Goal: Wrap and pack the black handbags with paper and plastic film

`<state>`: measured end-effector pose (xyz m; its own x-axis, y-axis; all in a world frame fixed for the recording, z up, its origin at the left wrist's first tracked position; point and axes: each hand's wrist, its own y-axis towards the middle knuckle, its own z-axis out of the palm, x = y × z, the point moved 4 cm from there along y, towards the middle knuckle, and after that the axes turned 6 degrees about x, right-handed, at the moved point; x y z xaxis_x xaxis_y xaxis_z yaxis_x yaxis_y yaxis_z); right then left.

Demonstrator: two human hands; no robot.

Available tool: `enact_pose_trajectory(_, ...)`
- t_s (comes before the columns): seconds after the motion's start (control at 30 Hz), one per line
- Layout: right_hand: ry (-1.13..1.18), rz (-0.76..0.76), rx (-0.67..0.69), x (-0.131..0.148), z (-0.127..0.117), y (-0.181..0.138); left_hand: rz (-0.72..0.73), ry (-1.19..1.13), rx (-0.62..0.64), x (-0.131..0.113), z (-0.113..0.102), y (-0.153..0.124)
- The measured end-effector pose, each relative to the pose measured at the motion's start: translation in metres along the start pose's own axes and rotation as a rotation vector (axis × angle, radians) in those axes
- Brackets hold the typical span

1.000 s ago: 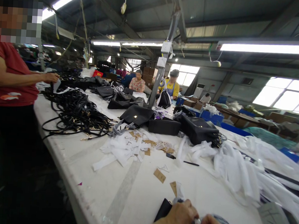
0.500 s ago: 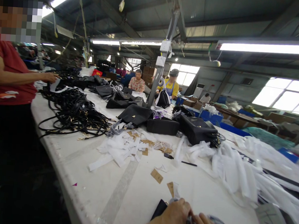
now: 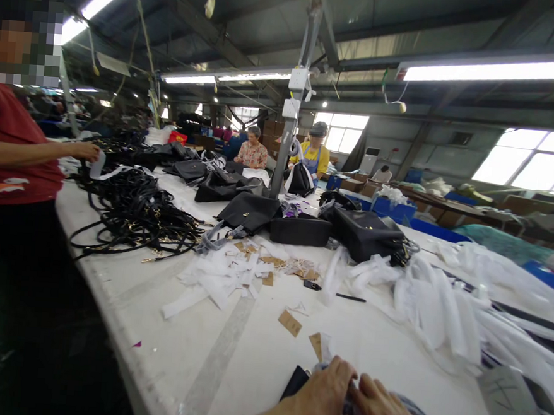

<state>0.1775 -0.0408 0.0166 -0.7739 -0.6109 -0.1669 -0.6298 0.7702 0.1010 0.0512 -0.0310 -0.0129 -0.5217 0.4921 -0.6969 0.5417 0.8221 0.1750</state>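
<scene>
At the bottom edge my left hand [image 3: 323, 400] and my right hand [image 3: 381, 414] are pressed together over a black bag piece [image 3: 296, 381] on the white table [image 3: 228, 362]. Both hands have their fingers curled closed around a small part that I cannot make out. A clear wrapper bit and a brown card tag [image 3: 317, 345] lie just beyond my fingers. Another brown tag [image 3: 290, 323] lies further out.
A pile of black straps [image 3: 134, 213] lies far left, near a person in a red shirt [image 3: 13, 145] holding a white strip. White strips [image 3: 222, 276], white wrappers [image 3: 441, 307] and black bags [image 3: 365, 236] crowd the middle. A metal pole [image 3: 291, 101] rises behind; two people sit beyond it.
My hands have closed in tighter over the small part and the view has tilted slightly. The person in red has shifted the white strip a little.
</scene>
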Motion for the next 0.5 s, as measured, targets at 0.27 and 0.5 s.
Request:
enact_pose_trajectory(0.27,0.125,0.027,0.116,0.004,-0.055,0.01,0.117,-0.132,-0.085,-0.032,-0.046,-0.012)
enact_pose_trajectory(0.5,0.1,0.375,-0.057,-0.046,-0.083,0.005,0.144,-0.082,-0.375,-0.036,-0.082,-0.015)
